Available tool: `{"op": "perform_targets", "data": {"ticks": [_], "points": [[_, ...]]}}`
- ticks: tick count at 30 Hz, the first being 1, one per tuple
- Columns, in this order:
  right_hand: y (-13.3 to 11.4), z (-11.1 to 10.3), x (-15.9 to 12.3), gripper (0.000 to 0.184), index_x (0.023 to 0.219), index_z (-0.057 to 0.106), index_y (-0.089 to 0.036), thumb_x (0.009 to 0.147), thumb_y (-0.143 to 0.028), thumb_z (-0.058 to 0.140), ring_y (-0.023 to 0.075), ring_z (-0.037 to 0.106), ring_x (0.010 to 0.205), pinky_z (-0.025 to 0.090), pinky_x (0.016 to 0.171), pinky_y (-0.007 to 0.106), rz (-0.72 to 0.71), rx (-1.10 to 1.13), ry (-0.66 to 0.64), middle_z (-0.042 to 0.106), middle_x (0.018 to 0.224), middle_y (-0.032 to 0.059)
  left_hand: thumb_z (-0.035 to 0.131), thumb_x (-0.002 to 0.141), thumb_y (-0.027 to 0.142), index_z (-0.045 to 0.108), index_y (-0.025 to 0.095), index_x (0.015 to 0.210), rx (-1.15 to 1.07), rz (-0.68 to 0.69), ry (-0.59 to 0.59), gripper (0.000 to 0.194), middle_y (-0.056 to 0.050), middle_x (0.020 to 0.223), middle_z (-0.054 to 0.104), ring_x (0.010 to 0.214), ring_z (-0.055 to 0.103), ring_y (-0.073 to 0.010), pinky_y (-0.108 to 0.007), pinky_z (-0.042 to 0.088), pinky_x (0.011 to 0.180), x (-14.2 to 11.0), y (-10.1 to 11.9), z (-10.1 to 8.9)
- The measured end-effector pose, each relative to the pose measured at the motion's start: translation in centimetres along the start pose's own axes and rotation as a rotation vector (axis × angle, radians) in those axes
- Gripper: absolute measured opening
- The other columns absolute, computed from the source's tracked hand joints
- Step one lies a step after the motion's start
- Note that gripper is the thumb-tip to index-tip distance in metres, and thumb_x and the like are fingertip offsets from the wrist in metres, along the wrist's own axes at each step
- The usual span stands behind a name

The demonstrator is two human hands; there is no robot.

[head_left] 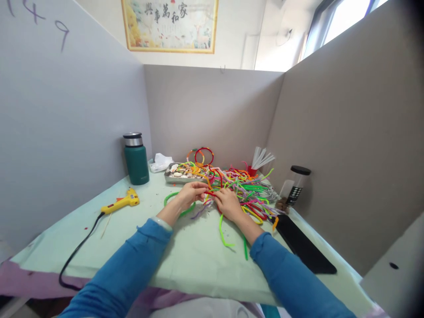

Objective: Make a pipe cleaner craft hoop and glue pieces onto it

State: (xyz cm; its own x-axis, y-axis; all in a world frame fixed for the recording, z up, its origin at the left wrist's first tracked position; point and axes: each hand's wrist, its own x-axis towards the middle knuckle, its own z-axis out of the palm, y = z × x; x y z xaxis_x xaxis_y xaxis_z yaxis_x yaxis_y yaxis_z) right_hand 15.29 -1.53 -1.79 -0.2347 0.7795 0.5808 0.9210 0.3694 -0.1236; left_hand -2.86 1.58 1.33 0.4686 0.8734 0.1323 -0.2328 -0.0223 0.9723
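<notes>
A red pipe cleaner (210,193) stretches between my two hands at the near edge of a tangled heap of pipe cleaners (243,181). My left hand (191,194) pinches one end of it between thumb and fingers. My right hand (228,204) is palm down, its bent fingers closed on the other part; the fingertips are partly hidden. A green ring (165,199) lies on the table under my left wrist. Loose bright green pipe cleaners (222,234) stick out below my right hand.
A metal tray (185,180) of shells stands behind my hands, with two coloured rings (204,150) beyond it. At left are a green bottle (136,163) and a yellow glue gun (121,204) with cord. A clear black-lidded bottle (296,185) and black flat object (304,245) lie right.
</notes>
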Motion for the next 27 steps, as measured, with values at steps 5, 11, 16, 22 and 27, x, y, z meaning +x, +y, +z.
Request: {"op": "perform_targets", "data": {"ticks": [5,11,16,22,27], "points": [[1.4,-0.5,0.3,0.023,0.092,0.064,-0.020,0.084,-0.020,0.043,0.0189,0.051,0.091,0.034,0.082,0.030,0.096,0.026,0.141,0.062,0.091,0.0060,0.070,0.064,0.024,0.059,0.010,0.093,0.298,-0.109,-0.164,0.034,-0.005,0.067,0.063,0.057,0.062,-0.0147,-0.026,0.049,0.055,-0.3,-0.8,0.6],[3.4,-0.5,0.2,0.027,0.093,0.063,-0.017,0.080,-0.011,0.040,0.0187,0.052,0.092,0.040,0.083,0.030,0.084,0.183,0.351,0.060,0.094,0.0073,0.060,0.071,0.030,0.058,0.011,0.075,0.658,-0.144,-0.291,0.020,-0.004,0.057,0.062,0.051,0.060,-0.0149,-0.023,0.046,0.048,-0.4,-1.6,0.4],[3.7,-1.0,0.4,0.029,0.095,0.064,-0.017,0.080,-0.012,0.040,0.0199,0.051,0.099,0.040,0.090,0.035,0.029,0.219,0.467,0.060,0.101,0.0085,0.051,0.075,0.027,0.054,0.013,0.066,0.753,-0.052,-0.138,0.017,-0.001,0.049,0.056,0.040,0.052,-0.0108,-0.020,0.039,0.041,-0.2,-1.0,0.1],[4.6,-2.7,0.7,0.037,0.113,0.058,-0.017,0.080,-0.018,0.043,0.0210,0.049,0.109,0.037,0.093,0.036,0.110,0.204,0.526,0.055,0.119,0.0101,0.051,0.076,0.024,0.054,0.013,0.074,0.617,-0.066,0.127,0.011,0.000,0.056,0.056,0.036,0.046,-0.0067,-0.019,0.035,0.039,0.4,-0.9,-0.6],[6.4,-5.7,-0.2,0.029,0.078,0.066,-0.017,0.080,-0.036,0.044,0.0169,0.058,0.067,0.043,0.065,0.028,0.339,0.210,0.067,0.066,0.074,0.0045,0.056,0.076,0.029,0.054,0.014,0.079,0.523,-0.109,0.126,0.016,0.001,0.059,0.057,0.037,0.045,-0.0057,-0.018,0.034,0.040,0.5,-1.2,-0.8]]}}
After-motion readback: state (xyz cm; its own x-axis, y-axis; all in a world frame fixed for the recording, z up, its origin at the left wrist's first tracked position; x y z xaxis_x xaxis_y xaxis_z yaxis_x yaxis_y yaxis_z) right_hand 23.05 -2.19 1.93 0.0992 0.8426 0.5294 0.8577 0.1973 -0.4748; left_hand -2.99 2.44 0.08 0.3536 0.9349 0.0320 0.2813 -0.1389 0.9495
